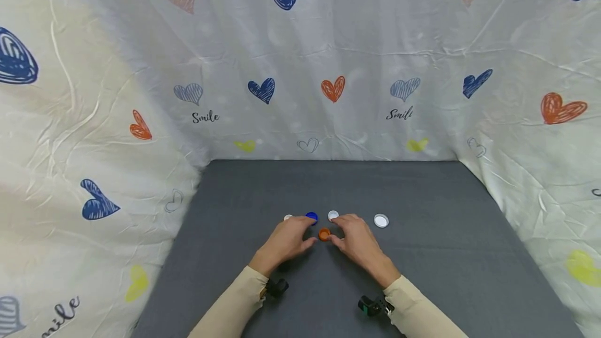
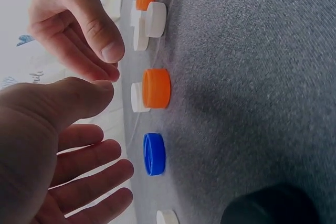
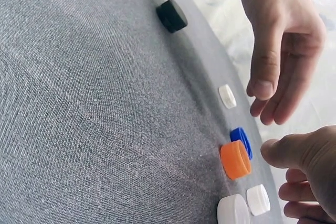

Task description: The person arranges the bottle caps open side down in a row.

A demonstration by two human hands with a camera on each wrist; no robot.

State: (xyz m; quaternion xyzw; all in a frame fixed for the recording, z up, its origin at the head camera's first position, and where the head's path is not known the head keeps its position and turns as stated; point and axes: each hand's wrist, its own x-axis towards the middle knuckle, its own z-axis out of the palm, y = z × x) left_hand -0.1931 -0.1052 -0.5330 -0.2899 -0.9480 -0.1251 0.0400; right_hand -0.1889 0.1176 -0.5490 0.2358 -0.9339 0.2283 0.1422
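The left hand (image 1: 290,238) and the right hand (image 1: 356,239) hung just above the grey cloth (image 1: 324,181), facing each other, with both forearms in beige sleeves (image 1: 230,304) slanting inward. Each hand had its fingers loosely spread and its thumb held out toward the other hand. The orange cap (image 1: 324,234) lay on the cloth between the two thumbs, nearer the right one; the wrist views showed a slight gap from each. Just past the left fingertips was the blue cap (image 1: 312,217), and just past the right fingertips, the white cap (image 1: 333,215). A pale cap (image 1: 288,217) showed beyond the left knuckles, partly hidden, and a white-rimmed cap (image 1: 381,220) lay to the right of the right hand.
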